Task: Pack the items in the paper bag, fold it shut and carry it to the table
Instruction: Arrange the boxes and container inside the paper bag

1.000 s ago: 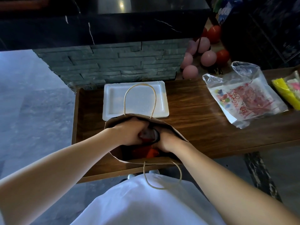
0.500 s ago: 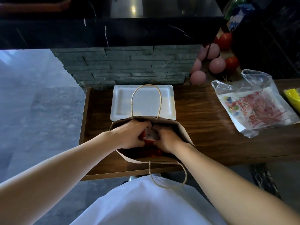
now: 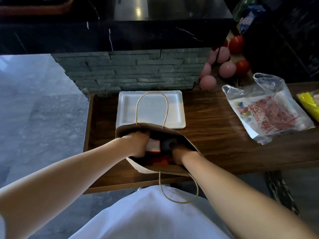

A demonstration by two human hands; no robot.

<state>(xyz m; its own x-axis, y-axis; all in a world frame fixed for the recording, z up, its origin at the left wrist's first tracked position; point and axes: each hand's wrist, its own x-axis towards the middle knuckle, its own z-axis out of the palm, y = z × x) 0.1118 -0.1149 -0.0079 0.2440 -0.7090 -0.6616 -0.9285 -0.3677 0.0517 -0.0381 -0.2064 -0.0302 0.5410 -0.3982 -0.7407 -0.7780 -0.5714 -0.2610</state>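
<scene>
A brown paper bag (image 3: 185, 141) with twine handles stands open on the wooden counter (image 3: 215, 135) near its front edge. Both my hands are down inside its mouth. My left hand (image 3: 136, 144) is closed on a white and red packet (image 3: 153, 145) in the bag. My right hand (image 3: 179, 153) reaches in beside it, fingers hidden among dark and orange-red items (image 3: 161, 161). I cannot tell what the right hand holds.
An empty white foam tray (image 3: 151, 107) lies just behind the bag. A clear plastic bag of printed packets (image 3: 265, 112) lies to the right, with a yellow packet (image 3: 309, 104) at the far right edge. Pink and red balloons (image 3: 224, 66) hang behind.
My hands have moved apart inside the bag, and the white and red packet now shows in my left hand. The view has shifted slightly left.
</scene>
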